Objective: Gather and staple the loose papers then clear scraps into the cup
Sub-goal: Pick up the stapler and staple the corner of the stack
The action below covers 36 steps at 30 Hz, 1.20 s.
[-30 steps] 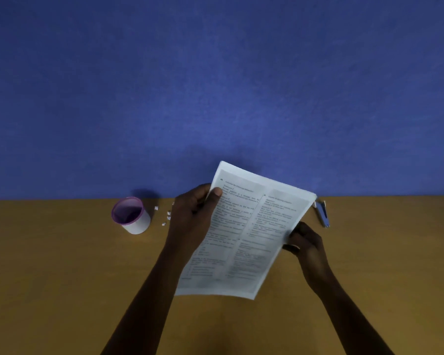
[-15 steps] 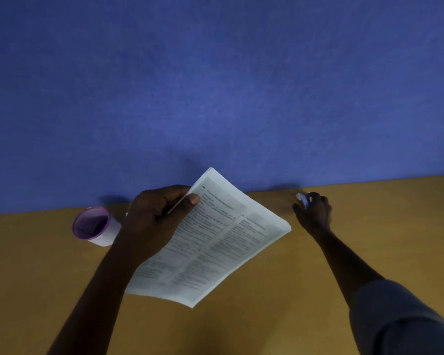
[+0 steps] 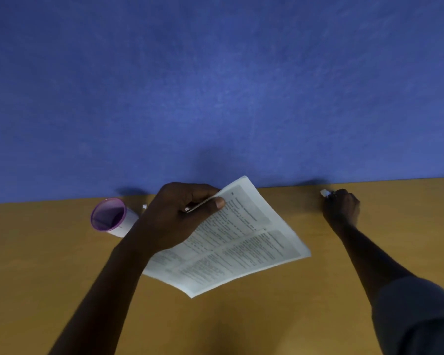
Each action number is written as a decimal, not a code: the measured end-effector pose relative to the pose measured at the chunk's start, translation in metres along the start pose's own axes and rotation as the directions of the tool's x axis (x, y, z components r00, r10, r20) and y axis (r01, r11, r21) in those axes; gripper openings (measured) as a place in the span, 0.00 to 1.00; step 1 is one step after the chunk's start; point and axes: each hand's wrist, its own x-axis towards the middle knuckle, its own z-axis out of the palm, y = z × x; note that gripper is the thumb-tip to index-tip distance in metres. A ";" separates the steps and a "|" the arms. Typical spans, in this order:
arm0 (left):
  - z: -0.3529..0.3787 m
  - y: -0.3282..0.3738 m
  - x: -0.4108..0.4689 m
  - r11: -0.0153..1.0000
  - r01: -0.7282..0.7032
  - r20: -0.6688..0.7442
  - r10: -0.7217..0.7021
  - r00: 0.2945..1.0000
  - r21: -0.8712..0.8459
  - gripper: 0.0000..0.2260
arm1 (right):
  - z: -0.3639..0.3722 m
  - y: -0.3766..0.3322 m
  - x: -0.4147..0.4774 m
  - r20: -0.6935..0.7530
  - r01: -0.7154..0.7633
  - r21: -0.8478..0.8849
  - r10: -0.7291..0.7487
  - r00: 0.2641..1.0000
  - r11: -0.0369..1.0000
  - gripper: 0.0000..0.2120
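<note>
My left hand (image 3: 176, 216) grips a stack of printed white papers (image 3: 239, 242) by its top left corner and holds it tilted above the wooden table (image 3: 62, 278). Far to the right, at the table's back edge, my right hand (image 3: 341, 206) is closed over the small stapler (image 3: 325, 193); only its pale tip shows past my fingers. A white cup with a purple rim (image 3: 110, 216) stands left of my left hand. One small white paper scrap (image 3: 144, 206) shows between the cup and my hand; other scraps may be hidden behind it.
A blue wall (image 3: 215, 85) rises directly behind the table's back edge. My dark sleeve (image 3: 418, 316) fills the lower right corner.
My right hand let go of the papers and reached right to the stapler. My left hand alone now holds the stack, which has tilted. The view has shifted rightwards.
</note>
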 end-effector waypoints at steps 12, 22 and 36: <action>-0.025 0.019 0.002 0.990 -0.088 0.006 0.088 0.996 0.115 0.09 | -0.105 -0.080 -0.101 0.104 0.296 0.636 -0.459 0.882 0.713 0.16; -0.045 0.052 -0.021 0.970 -0.195 0.091 0.183 0.979 0.148 0.09 | -0.212 -0.148 -0.207 0.117 0.320 0.840 -0.723 0.681 0.437 0.18; -0.053 0.061 -0.060 0.905 -0.340 0.130 0.316 0.940 0.256 0.10 | -0.217 -0.160 -0.274 0.086 0.398 0.784 -0.719 0.690 0.477 0.15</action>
